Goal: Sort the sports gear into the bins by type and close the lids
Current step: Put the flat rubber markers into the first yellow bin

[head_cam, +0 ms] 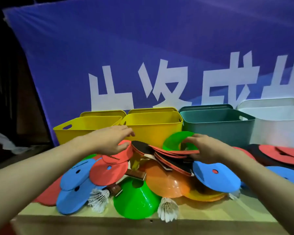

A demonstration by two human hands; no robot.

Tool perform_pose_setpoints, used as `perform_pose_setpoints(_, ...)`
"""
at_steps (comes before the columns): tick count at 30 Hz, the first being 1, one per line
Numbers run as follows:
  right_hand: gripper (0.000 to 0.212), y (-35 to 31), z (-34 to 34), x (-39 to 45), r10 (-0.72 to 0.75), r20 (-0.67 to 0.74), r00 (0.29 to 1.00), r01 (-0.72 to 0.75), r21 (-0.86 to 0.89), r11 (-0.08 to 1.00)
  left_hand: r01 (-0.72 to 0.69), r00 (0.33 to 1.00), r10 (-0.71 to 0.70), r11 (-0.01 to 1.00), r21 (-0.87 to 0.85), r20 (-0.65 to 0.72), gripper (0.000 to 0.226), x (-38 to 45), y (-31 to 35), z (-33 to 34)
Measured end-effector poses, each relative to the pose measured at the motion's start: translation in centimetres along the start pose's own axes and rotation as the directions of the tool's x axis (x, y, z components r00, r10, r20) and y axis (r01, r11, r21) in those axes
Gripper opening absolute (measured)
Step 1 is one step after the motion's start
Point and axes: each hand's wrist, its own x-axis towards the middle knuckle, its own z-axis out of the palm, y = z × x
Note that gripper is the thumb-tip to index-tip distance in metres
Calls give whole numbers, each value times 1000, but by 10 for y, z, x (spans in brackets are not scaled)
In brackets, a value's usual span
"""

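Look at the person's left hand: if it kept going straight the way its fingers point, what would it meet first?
Probably the front wall of the second yellow plastic bin; the left hand points at it, though depth is unclear.

Two bare forearms enter from the lower left and lower right of the frame. No sleeves, gloves, rings or watch show on the left hand or right hand.
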Motion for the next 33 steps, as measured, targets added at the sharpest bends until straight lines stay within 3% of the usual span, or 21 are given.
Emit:
perform_pose_setpoints(4, 65, -6, 9, 12, 70, 157, 985, -54, -100, 994, 58, 992, -54, 998, -24, 114, 39, 37, -4, 9)
perform_pose_setpoints(8, 64, -14, 23, 30, 39, 145, 989, -19, -136, 990, 129, 956, -138, 990, 52, 259, 59, 44, -28, 20)
perform_pose_setpoints(13, 35, -21, 36, 45, 5, 61, 998, 4, -140, 990, 276, 727, -347, 938, 211, 592, 131, 3, -40, 54)
perform_pose_setpoints(15, 28, -28, 37, 48, 23, 77, 997, -10, -162, 987, 295, 712, -334, 940, 169, 617, 137, -10, -39, 72)
perform_pose_setpoints(18, 33, -35, 34, 52, 16, 59, 998, -4, -209, 978, 293, 741, -297, 950, 109, 603, 136, -15, -34, 89)
perform_pose_setpoints(22, 39, -31, 23, 52, 68, -121, 990, -88, -171, 981, 297, 758, -287, 951, 83, 586, 119, -11, -32, 84)
perform_pose_setpoints(25, 54, -22, 12, 52, 152, -292, 944, -148, 36, 988, 308, 830, -282, 951, 26, 481, 102, -10, -38, 67)
perform_pose_setpoints(27, 57, -19, 0, 54, 185, -432, 883, -84, 242, 967, 285, 888, -256, 958, -21, 382, 107, -9, -43, 52)
perform_pose_setpoints(30, 32, -26, -26, 63, 236, -565, 791, 62, 458, 887, 248, 960, -210, 944, -218, 183, 117, -6, -40, 30)
perform_pose_setpoints(31, 18, -33, -35, 67, 246, -580, 777, 113, 513, 851, 252, 967, -226, 912, -323, 117, 117, -3, -35, 24)
perform_pose_setpoints(33, 11, -51, -53, 73, 241, -592, 769, 218, 598, 772, 270, 955, -295, 794, -545, 43, 114, 6, -25, 15)
